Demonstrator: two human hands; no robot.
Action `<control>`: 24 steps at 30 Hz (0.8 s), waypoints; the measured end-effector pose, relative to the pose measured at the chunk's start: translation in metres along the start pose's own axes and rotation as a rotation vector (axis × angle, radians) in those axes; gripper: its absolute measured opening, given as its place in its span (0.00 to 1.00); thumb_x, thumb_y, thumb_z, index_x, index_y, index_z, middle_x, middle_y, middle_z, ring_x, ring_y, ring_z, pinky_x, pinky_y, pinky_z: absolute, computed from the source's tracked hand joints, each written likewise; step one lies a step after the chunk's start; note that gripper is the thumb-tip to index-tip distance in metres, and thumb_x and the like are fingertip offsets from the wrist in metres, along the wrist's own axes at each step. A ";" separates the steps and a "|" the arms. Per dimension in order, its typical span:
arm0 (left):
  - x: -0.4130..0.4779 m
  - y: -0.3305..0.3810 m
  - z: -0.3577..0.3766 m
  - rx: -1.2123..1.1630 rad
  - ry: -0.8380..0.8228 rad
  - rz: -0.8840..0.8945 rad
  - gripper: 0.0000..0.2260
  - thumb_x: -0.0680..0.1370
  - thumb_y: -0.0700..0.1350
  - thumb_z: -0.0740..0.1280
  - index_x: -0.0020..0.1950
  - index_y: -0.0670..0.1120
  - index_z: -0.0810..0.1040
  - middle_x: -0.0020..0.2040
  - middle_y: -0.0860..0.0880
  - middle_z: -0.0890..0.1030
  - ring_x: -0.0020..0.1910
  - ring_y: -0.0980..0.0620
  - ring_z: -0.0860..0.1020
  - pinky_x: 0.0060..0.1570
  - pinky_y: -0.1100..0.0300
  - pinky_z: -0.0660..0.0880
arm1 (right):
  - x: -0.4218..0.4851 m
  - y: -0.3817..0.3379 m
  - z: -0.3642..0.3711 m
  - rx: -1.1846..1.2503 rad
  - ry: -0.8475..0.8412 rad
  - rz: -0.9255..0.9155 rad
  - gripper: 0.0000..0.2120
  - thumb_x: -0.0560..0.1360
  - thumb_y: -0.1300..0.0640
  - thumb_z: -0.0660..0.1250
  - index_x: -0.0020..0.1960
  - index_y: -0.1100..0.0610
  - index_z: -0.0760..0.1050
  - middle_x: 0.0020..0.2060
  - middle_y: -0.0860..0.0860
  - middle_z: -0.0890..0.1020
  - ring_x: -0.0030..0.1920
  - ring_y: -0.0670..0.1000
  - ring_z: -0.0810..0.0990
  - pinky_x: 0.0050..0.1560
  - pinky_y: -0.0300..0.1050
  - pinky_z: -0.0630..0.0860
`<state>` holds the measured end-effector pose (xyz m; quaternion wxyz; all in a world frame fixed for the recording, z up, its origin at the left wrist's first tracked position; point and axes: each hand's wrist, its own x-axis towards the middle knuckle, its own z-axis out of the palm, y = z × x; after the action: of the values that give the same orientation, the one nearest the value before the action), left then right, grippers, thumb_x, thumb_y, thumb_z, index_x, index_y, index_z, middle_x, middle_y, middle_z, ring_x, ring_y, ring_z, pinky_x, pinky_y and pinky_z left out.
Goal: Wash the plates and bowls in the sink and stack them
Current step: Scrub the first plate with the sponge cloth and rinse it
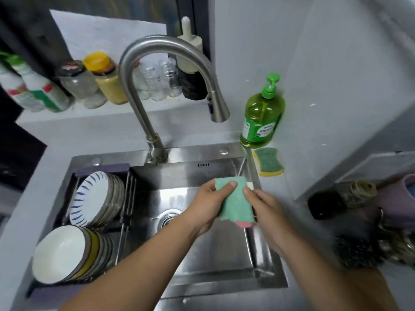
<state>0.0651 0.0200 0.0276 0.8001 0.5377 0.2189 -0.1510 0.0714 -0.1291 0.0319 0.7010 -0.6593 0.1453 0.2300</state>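
Observation:
Over the steel sink [202,286], my left hand [208,205] and my right hand [267,209] both grip a green dishcloth [235,200] with a pink edge hanging at its bottom. The cloth sits near the sink's right wall. In a rack [125,198] on the sink's left side, several white plates with blue stripes [89,198] stand on edge. In front of them stand several bowls [60,252], the nearest one white inside. The sink basin around the drain [168,217] holds no dishes.
A curved steel faucet [157,90] rises behind the sink; no water shows. A green dish soap bottle [261,115] and a green-yellow sponge [268,162] sit at the back right. Jars and bottles [89,84] line the rear ledge. A dark bottle [336,198] lies on the right counter.

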 end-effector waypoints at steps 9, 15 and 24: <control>-0.066 0.062 -0.120 0.083 0.228 0.140 0.09 0.80 0.42 0.72 0.55 0.37 0.81 0.47 0.42 0.86 0.43 0.49 0.84 0.44 0.57 0.82 | -0.003 -0.019 0.140 -0.001 -0.194 -0.028 0.10 0.81 0.54 0.65 0.45 0.60 0.77 0.39 0.62 0.83 0.31 0.56 0.81 0.25 0.43 0.75; -0.096 0.094 -0.219 0.156 0.281 0.140 0.06 0.80 0.45 0.72 0.49 0.43 0.79 0.40 0.46 0.83 0.39 0.49 0.81 0.40 0.58 0.78 | -0.007 -0.014 0.235 -0.069 -0.184 0.009 0.09 0.82 0.53 0.63 0.48 0.59 0.75 0.42 0.61 0.84 0.36 0.59 0.84 0.25 0.44 0.76; -0.085 0.094 -0.384 0.436 0.541 0.010 0.15 0.81 0.55 0.67 0.55 0.43 0.76 0.53 0.45 0.82 0.52 0.47 0.80 0.57 0.52 0.76 | 0.023 0.026 0.324 -0.368 -0.091 -0.113 0.15 0.83 0.61 0.57 0.65 0.48 0.73 0.50 0.59 0.81 0.35 0.54 0.82 0.27 0.45 0.78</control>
<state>-0.0356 0.4116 0.0205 0.5801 0.7177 0.3828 -0.0425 0.0456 0.1961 0.0261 0.5863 -0.7723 0.0318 0.2424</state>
